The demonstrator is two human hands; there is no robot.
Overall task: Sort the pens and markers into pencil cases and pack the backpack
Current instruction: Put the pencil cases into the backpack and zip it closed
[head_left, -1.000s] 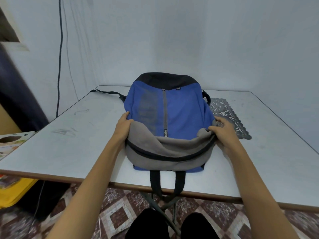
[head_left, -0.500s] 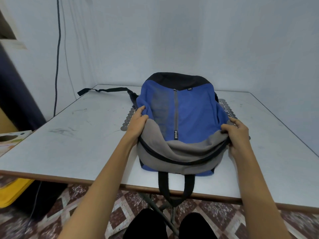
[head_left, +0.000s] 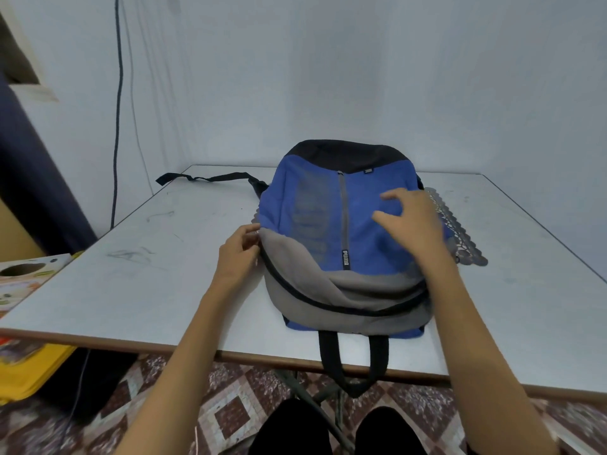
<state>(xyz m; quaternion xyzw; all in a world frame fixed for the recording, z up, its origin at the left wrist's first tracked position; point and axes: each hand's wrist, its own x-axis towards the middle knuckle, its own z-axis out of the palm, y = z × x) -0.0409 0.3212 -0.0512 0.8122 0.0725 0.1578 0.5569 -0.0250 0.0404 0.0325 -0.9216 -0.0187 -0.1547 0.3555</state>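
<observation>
Right hand [head_left: 410, 221] moved off the bag [head_left: 312, 208] edge onto its blue front, fingers spread loose, left hand [head_left: 238, 254] still pinched its left seam, mat [head_left: 466, 247] mostly hidden beneath.

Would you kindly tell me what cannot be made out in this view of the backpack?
Head view: contents of the backpack, hidden by its fabric.
Head view: whether the left hand pinches anything at the backpack's side; its fingers cover the spot.
Head view: most of the grey mat, hidden by the backpack and right hand.
Head view: the printed box, cut off by the left edge.
</observation>
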